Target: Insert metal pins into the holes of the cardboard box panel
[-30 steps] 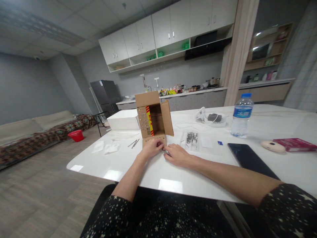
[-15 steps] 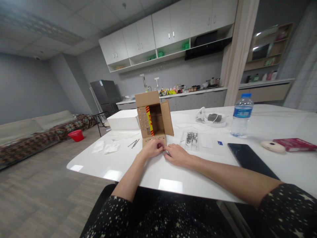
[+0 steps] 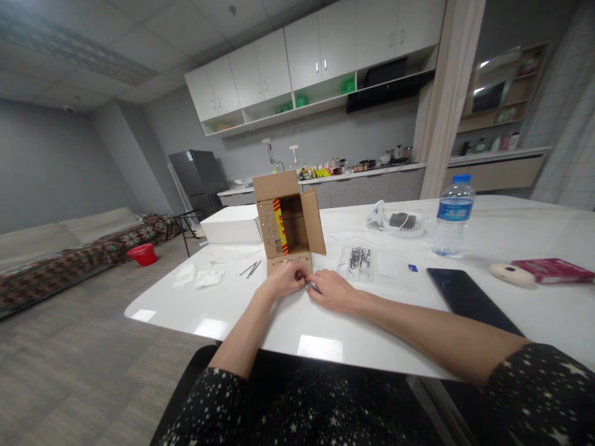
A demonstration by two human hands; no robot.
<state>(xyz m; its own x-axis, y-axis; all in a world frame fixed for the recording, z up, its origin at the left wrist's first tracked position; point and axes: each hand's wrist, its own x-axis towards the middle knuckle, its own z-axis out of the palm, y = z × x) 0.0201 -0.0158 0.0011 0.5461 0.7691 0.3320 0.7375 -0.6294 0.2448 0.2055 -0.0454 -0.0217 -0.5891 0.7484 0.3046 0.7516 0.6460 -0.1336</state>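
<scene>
My left hand [image 3: 287, 279] and my right hand [image 3: 332, 290] meet on the table just in front of an open cardboard box [image 3: 272, 229]. The left hand's fingers are curled, with thumb and forefinger pinched together. My right fingertips press close against them, also closed. Whatever lies between the fingertips is too small to make out. Small shiny pieces dot the box's side and its lowered front flap [image 3: 304, 257]. To the right of my hands lies a clear plastic tray [image 3: 360, 263] with many small metal pieces. Several tweezers [image 3: 251, 268] rest on the left.
White tissues [image 3: 210, 279] and a white box [image 3: 232, 226] occupy the left side of the table. On the right are a dark phone [image 3: 469, 297], a water bottle [image 3: 453, 217], a small blue packet [image 3: 413, 268], a dark red box [image 3: 555, 271] and a white fan-like device [image 3: 400, 223].
Both hands stay in nearly the same place at the front of the box, with only a slight shift of the fingers. Nothing else has visibly moved.
</scene>
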